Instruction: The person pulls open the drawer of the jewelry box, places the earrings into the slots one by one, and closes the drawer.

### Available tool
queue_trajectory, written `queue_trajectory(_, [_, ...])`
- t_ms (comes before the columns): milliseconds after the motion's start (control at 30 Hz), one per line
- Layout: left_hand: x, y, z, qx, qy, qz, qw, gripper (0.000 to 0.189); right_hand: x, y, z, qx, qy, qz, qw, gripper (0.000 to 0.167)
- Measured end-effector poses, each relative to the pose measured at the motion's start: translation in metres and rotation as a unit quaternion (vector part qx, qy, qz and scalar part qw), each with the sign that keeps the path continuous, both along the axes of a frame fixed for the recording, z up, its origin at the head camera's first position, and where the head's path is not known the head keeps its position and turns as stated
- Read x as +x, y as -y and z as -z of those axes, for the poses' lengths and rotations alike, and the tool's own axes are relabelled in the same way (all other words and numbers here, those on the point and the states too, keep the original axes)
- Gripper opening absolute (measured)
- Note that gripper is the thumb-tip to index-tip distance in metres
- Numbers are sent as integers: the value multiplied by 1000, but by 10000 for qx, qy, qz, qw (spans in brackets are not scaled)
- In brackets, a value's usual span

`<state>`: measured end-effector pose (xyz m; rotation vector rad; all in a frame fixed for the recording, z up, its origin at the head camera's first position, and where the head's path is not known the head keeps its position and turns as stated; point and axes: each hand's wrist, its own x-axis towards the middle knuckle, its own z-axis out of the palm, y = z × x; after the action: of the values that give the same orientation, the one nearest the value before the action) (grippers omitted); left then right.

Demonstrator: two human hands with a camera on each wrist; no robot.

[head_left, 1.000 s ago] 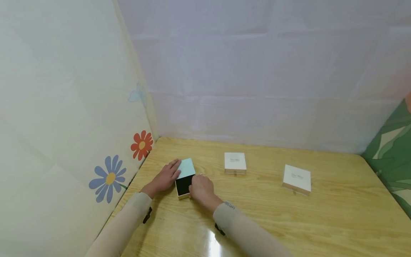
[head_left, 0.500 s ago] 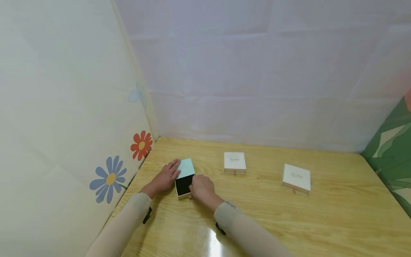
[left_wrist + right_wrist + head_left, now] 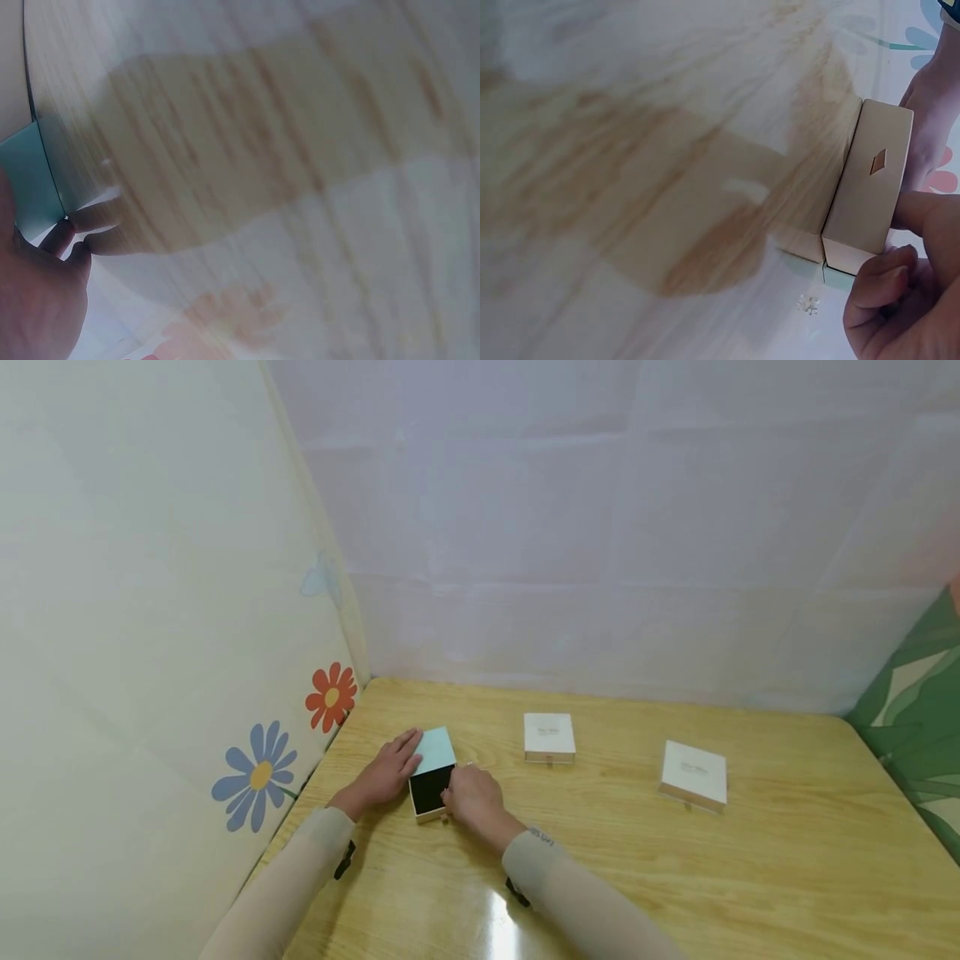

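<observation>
A small drawer box lies at the table's left, its pale teal sleeve [image 3: 435, 750] behind and its black-lined drawer [image 3: 430, 792] pulled out towards me. My left hand [image 3: 386, 770] rests on the sleeve's left edge with fairly straight fingers; the left wrist view has its fingertips by a corner of the teal sleeve [image 3: 34, 176]. On the right side of the drawer, my right hand [image 3: 476, 797] pinches the side wall, one digit inside and curled fingers outside. In the right wrist view the drawer's front [image 3: 870, 187] bears a small tab. Whatever lies under the inside digit is hidden.
A small shiny ornament [image 3: 808, 304] lies on the table by the right hand, its kind unclear. Two white boxes, one at the back middle [image 3: 549, 737] and one farther right [image 3: 693, 774], stand on the wooden table [image 3: 600, 877]. Cloth walls [image 3: 487, 527] enclose the back and sides.
</observation>
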<state>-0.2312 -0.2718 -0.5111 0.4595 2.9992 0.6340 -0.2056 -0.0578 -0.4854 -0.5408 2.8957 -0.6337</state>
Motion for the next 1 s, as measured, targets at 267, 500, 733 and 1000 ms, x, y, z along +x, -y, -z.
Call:
queue_trajectory(267, [0,-1,0,-63,95,-63,9999,59,-1,-5,0,-40,19,-83,10000,39])
queue_trajectory(500, [-1,0,0,-59,38,-42,10000,59,-3,-6,0,-128,98,-103,9998,33])
queue_trajectory(733, [-3,0,-2,-39,88,-39,9999,58,-6,-9,-3,-272,125,-95,9995,23])
queue_trajectory(1000, [-2,1,2,-49,94,-43,9999,59,-10,-18,-12,-508,326,-47,9982,26])
